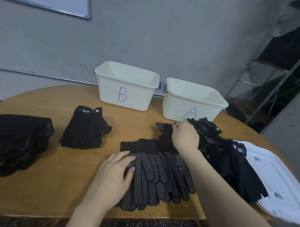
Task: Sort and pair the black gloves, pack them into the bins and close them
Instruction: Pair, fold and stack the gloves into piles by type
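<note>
A round wooden tabletop (42, 191) carries two open white bins, bin B (126, 87) and bin A (193, 101), at its far edge. White lids (272, 180) lie at the right under a loose heap of black gloves (230, 161). A sorted stack (17, 144) sits far left, a fingerless pair (86, 127) beside it. The left hand (114, 179) presses flat, fingers spread, on dotted gloves (159, 176); the right hand (184, 136) pinches a glove (164, 129) near bin A.

Both arms bare from wrist up to frame edge, no sleeves in view. Left hand (114, 174) and right hand (185, 137): no gloves, rings, watch or bands that I can make out. Nails look short and unpainted, though the picture is soft there. Nothing else worn.
</note>
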{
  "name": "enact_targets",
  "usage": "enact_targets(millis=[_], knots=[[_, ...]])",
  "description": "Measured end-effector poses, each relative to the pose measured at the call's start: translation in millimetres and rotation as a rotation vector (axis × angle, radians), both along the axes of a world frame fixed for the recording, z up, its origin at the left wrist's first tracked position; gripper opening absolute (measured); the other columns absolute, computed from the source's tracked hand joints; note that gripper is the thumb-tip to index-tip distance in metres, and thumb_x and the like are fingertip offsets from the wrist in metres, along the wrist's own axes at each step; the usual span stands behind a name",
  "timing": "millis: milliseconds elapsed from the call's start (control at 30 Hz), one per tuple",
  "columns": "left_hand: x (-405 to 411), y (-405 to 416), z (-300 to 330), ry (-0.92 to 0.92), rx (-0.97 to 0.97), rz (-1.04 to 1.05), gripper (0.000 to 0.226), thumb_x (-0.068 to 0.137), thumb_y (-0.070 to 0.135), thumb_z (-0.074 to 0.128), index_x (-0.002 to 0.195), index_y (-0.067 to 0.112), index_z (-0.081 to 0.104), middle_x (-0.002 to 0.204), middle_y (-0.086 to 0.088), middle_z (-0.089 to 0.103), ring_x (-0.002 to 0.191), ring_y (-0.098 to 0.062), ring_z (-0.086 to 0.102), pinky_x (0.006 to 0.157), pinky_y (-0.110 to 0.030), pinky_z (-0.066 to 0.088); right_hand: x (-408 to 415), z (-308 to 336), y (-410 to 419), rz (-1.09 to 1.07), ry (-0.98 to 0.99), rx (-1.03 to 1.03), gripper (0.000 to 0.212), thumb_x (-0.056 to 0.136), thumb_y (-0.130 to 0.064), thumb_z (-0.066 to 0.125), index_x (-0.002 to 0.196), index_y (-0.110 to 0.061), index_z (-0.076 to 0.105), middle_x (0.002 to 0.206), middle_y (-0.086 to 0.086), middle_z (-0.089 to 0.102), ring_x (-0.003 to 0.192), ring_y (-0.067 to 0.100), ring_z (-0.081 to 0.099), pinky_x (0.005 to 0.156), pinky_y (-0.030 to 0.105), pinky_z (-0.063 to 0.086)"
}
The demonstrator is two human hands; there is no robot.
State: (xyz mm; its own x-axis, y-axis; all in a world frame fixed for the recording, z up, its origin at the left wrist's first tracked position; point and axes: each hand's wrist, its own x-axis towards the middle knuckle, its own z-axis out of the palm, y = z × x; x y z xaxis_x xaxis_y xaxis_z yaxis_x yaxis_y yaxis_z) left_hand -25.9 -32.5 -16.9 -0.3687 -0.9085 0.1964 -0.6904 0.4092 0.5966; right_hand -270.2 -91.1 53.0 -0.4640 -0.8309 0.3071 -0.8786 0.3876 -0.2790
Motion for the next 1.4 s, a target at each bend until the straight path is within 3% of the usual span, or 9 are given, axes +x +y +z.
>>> enact_targets(millis=[333, 600, 700, 800, 1000, 1100, 1167, 1267, 1400], knots=[[6.4, 5.8, 3.0, 0.081, -0.074, 0.029, 0.037, 0.104, 0.034, 0.053, 0.140, 0.027, 0.061, 0.145, 0.016, 0.050, 0.135, -0.003, 0.040, 0.116, -0.026, 0.034, 15.5, 66.9, 12.8, 0.366, -0.289, -0.305, 0.031, 0.108, -0.022, 0.042, 0.083, -0.008, 0.054, 0.073, 0.001, 0.056, 0.067, 0.019, 0.052, 0.063, 0.036, 0.036], [25.4, 26.8, 29.9, 0.480, -0.088, 0.103, 0.064, 0.092, 0.078, 0.043, 0.148, 0.046, 0.039, 0.148, 0.027, 0.043, 0.135, 0.008, 0.043, 0.110, -0.025, 0.038, 57.2, 110.1, 51.0, 0.722, -0.439, -0.216, 0.033, 0.104, -0.032, 0.058, 0.078, -0.010, 0.061, 0.055, -0.011, 0.050, 0.050, 0.002, 0.043, 0.051, 0.017, 0.035], [33.2, 38.4, 41.9, 0.589, -0.098, 0.103, 0.066, 0.083, 0.087, 0.050, 0.142, 0.065, 0.031, 0.146, 0.031, 0.047, 0.131, 0.008, 0.049, 0.104, -0.018, 0.041, 74.6, 103.8, 72.2, 0.796, -0.508, -0.147, 0.030, 0.101, -0.033, 0.064, 0.082, -0.010, 0.068, 0.068, 0.007, 0.066, 0.060, 0.007, 0.053, 0.060, 0.027, 0.042], [36.1, 47.3, 43.6, 0.618, -0.053, 0.072, 0.065, 0.083, 0.082, 0.059, 0.141, 0.059, 0.040, 0.139, 0.030, 0.055, 0.128, 0.007, 0.054, 0.102, -0.021, 0.047, 90.3, 87.6, 90.7, 0.851, -0.580, -0.092, 0.030, 0.098, -0.034, 0.068, 0.084, -0.008, 0.071, 0.077, 0.014, 0.071, 0.066, 0.010, 0.059, 0.063, 0.031, 0.047], [43.9, 41.6, 36.1, 0.660, 0.045, 0.163, 0.014, 0.102, 0.025, 0.062, 0.109, 0.029, 0.074, 0.100, 0.018, 0.075, 0.097, 0.000, 0.070, 0.085, -0.041, 0.061, 105.7, 48.1, 96.6, 0.876, -0.685, -0.054, 0.023, 0.097, -0.037, 0.069, 0.085, -0.017, 0.071, 0.080, 0.011, 0.072, 0.070, 0.024, 0.067, 0.069, 0.035, 0.053], [50.9, 33.2, 35.6, 0.722, 0.125, 0.231, 0.016, 0.103, 0.024, 0.062, 0.103, 0.029, 0.076, 0.097, 0.016, 0.077, 0.097, -0.005, 0.071, 0.087, -0.042, 0.062, 97.2, 24.4, 96.2, 0.874, -0.782, -0.051, 0.022, 0.088, -0.049, 0.073, 0.094, -0.028, 0.073, 0.093, -0.007, 0.076, 0.087, 0.004, 0.070, 0.078, 0.013, 0.050], [53.0, 27.5, 35.4, 0.762, 0.146, 0.261, 0.018, 0.103, 0.022, 0.061, 0.098, 0.027, 0.078, 0.093, 0.011, 0.078, 0.093, -0.011, 0.073, 0.084, -0.043, 0.061, 90.1, 9.0, 91.6, 0.889, -0.808, 0.024, 0.038, 0.079, -0.057, 0.075, 0.110, -0.035, 0.072, 0.111, -0.014, 0.074, 0.107, 0.001, 0.068, 0.091, 0.016, 0.051], [53.2, 19.5, 33.6, 0.801, 0.168, 0.296, 0.023, 0.103, 0.015, 0.060, 0.089, 0.016, 0.077, 0.084, -0.002, 0.077, 0.087, -0.029, 0.072, 0.075, -0.052, 0.058, 85.2, -7.2, 84.5, 0.933, -0.698, 0.221, 0.075, 0.068, -0.071, 0.081, 0.136, -0.050, 0.055, 0.137, -0.020, 0.061, 0.128, 0.006, 0.057, 0.108, 0.041, 0.049], [51.3, 17.1, 32.7, 0.869, 0.234, 0.331, 0.028, 0.103, 0.015, 0.060, 0.079, 0.015, 0.076, 0.079, -0.011, 0.075, 0.075, -0.023, 0.068, 0.062, -0.039, 0.052, 90.0, -13.0, 74.7, 1.002, -0.560, 0.246, 0.087, 0.065, -0.071, 0.084, 0.141, -0.060, 0.043, 0.140, -0.037, 0.050, 0.132, -0.012, 0.046, 0.107, 0.018, 0.040]])
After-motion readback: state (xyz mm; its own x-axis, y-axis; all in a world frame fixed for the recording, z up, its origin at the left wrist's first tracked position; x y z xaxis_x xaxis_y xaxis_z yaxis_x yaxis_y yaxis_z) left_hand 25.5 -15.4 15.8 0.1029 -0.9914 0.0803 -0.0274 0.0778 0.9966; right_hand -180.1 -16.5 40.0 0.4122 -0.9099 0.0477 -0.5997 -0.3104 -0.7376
